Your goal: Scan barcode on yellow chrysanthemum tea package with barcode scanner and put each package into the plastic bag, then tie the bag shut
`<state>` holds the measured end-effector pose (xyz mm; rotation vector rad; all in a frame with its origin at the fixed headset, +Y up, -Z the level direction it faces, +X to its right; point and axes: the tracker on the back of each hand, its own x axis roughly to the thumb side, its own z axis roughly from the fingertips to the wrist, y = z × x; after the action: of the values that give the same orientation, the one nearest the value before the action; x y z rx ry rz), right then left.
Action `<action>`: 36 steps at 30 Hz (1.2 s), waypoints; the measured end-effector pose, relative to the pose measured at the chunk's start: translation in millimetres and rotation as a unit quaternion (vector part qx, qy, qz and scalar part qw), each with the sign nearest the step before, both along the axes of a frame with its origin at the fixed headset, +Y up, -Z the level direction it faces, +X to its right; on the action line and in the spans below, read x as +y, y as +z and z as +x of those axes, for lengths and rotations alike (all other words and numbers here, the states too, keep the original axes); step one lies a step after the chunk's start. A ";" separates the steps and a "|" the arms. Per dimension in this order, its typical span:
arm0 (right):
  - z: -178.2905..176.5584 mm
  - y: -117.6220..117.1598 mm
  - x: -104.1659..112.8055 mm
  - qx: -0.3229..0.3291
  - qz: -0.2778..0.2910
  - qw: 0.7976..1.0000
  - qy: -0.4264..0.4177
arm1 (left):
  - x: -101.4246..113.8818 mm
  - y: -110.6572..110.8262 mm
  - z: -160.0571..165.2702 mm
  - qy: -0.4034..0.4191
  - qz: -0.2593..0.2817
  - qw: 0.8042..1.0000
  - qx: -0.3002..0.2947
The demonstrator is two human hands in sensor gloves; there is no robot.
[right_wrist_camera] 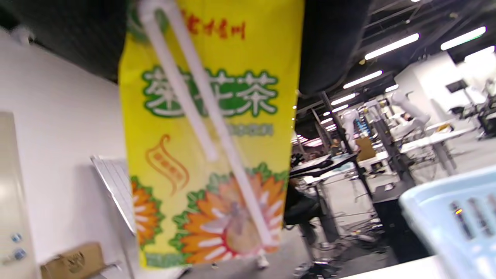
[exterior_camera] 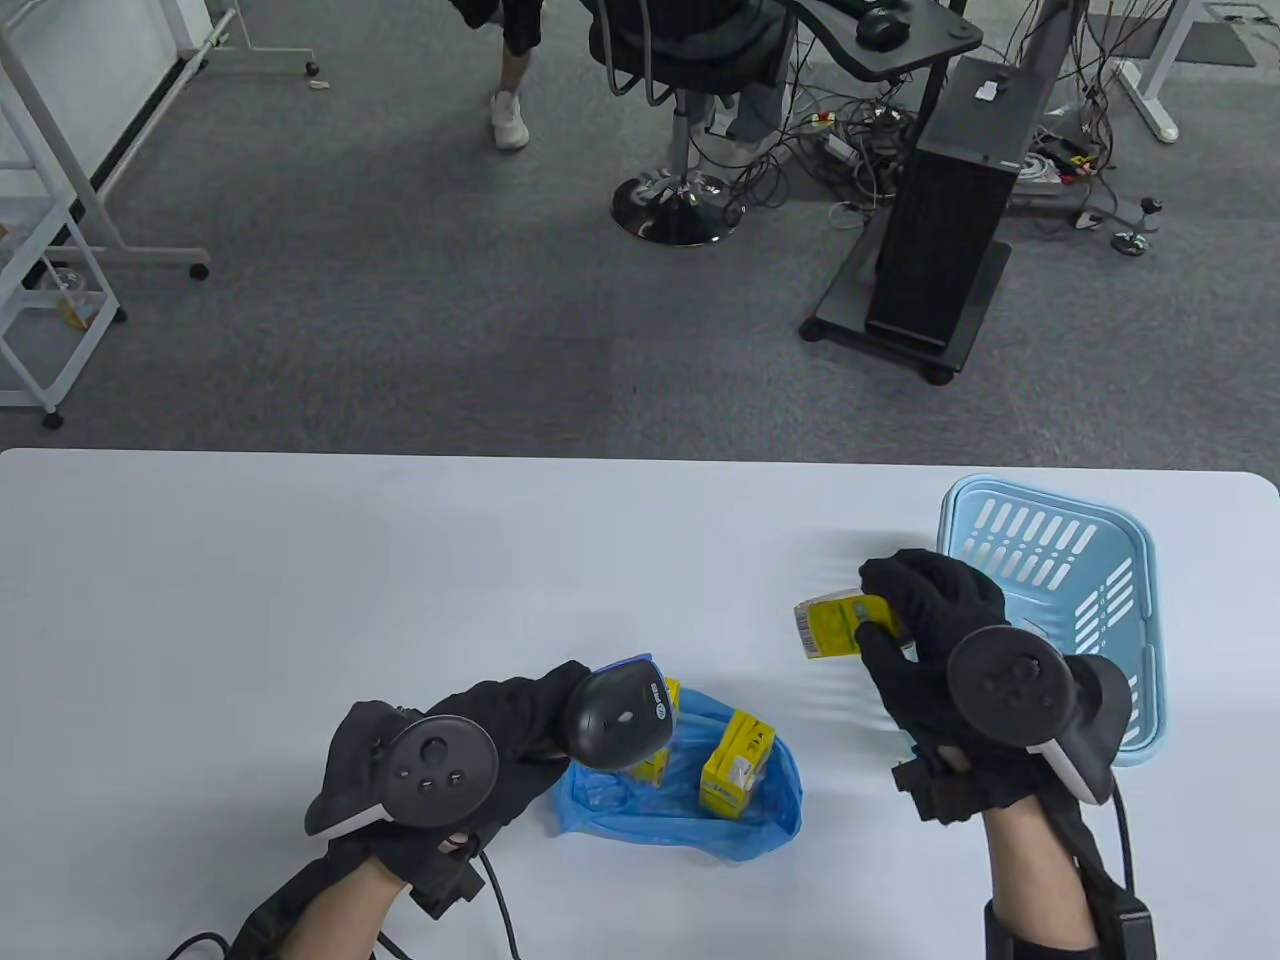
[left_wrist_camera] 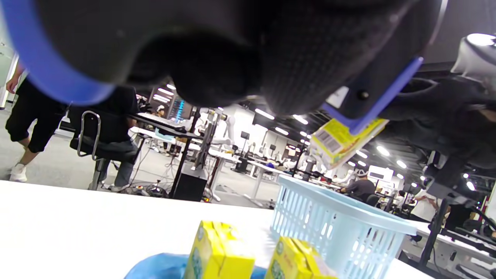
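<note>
My right hand [exterior_camera: 905, 625] grips a yellow chrysanthemum tea package [exterior_camera: 838, 627] above the table, left of the basket; up close the package [right_wrist_camera: 209, 131] shows a straw taped across its flower print. My left hand [exterior_camera: 480, 745] holds a black barcode scanner [exterior_camera: 618, 717] with blue trim, its head over the left part of the blue plastic bag [exterior_camera: 680, 795]. Two more yellow packages sit in the bag, one [exterior_camera: 737, 763] at its middle and one [exterior_camera: 655, 762] partly hidden under the scanner. In the left wrist view the scanner [left_wrist_camera: 348, 69] fills the top and the held package [left_wrist_camera: 341, 141] hangs beyond it.
A light blue slotted basket [exterior_camera: 1060, 600] stands at the table's right edge, just behind my right hand. Beyond the white table [exterior_camera: 300, 560] lie grey carpet, an office chair [exterior_camera: 680, 120], a seated person's legs and a black computer cart [exterior_camera: 940, 250].
</note>
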<state>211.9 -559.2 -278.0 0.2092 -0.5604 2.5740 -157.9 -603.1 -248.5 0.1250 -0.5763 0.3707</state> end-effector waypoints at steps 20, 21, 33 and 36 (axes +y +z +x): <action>-9.5 9.6 -43.5 0.089 -0.006 0.992 -0.094 | -31.6 -2.5 31.4 -0.024 0.050 0.998 -0.010; -12.0 10.3 -43.1 0.095 -0.009 0.991 -0.091 | -32.0 -1.8 32.0 -0.025 0.052 0.998 -0.010; -20.6 10.8 -44.6 0.105 -0.009 0.991 -0.086 | -37.1 2.3 44.2 -0.067 0.045 0.997 -0.013; -21.5 10.7 -45.3 0.107 -0.011 0.990 -0.087 | -39.9 0.6 44.4 -0.057 0.037 0.998 -0.016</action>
<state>190.4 -604.5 -267.3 0.4056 -0.4500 2.3500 -113.5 -643.0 -247.9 0.1571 -0.6265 0.2415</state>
